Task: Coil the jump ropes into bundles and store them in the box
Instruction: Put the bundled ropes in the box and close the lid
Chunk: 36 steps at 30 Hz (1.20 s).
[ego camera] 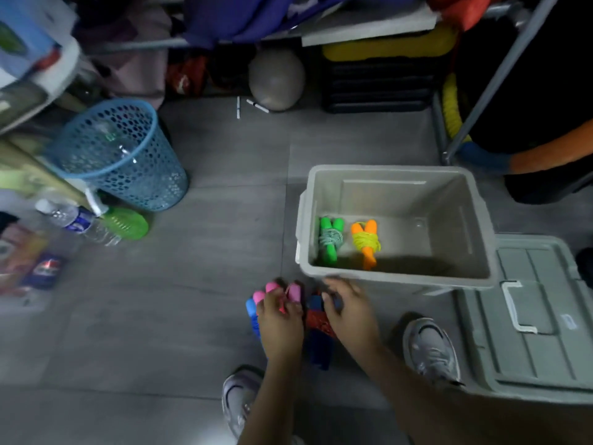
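**2 bundles boxed, more under the hands**

Down on the grey floor just in front of the box, the left hand [279, 319] curls its fingers round a pink-handled jump rope [293, 292], whose 2 or 3 rounded foam ends poke out past the knuckles. Just beside it lies a blue handle [251, 311], partly hidden under the wrist. The right hand [348, 311] rests with bent fingers on a dark blue-and-red rope bundle [316, 322]; whether it truly grips it cannot be told.

Inside the grey box [398, 276] lie 2 finished bundles side by side, apart: a green-handled rope [330, 240] wound with pale cord, and an orange-handled rope [365, 242] wound with yellow cord.

Right of the box sits its lid [539, 319], flat on the floor. 2 pale sneakers [430, 348] flank the arms. Further left stand a blue mesh basket [125, 155] and a water bottle [77, 221].
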Tool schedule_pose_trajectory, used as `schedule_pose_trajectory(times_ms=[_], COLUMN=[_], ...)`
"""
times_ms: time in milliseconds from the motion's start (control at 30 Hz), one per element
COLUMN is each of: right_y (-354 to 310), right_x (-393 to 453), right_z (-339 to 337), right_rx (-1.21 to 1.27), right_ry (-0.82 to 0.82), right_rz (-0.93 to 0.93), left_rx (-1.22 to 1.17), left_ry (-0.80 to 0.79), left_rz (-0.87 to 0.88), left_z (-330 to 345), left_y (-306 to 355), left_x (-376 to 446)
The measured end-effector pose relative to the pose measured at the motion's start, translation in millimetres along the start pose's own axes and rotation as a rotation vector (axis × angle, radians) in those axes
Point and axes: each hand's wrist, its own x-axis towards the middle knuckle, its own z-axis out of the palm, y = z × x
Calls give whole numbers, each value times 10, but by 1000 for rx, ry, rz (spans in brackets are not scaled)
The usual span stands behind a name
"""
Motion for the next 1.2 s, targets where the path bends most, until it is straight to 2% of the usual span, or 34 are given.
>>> schedule_pose_trajectory(times_ms=[167,267,367,467,533,633,733,833,1000,1200], right_y=[290,412,476,479,466,378,293,293,212,-136], right_x=[-191,-177,-118,-28,9,76,110,101,96,117], right_z=[454,676,881,1059,1167,1268,1336,1392,1350,1179], right_rx=[-11,63,247,308,323,356,337,382,446,707], right_ry=[-195,-357,-492,-552,-555,-520,-521,-496,-521,-505], right_rz=[162,308,483,537,542,526,458,490,555,527], left_rx=[-7,-55,-83,-130,-241,-593,-652,-700,-787,-856], left_ry=[-37,-63,-23,52,36,-114,-288,-341,-275,-213], left_rz=[-236,-303,-312,-408,-493,-657,-634,-651,-604,-471], left_z=[89,184,254,280,274,246,149,121,140,-61], left_y=[-570,-827,-1002,-1097,-1163,-1295,-1413,-1465,-1491,-1218], left_x=[-76,-59,72,266,376,486,556,598,560,454])
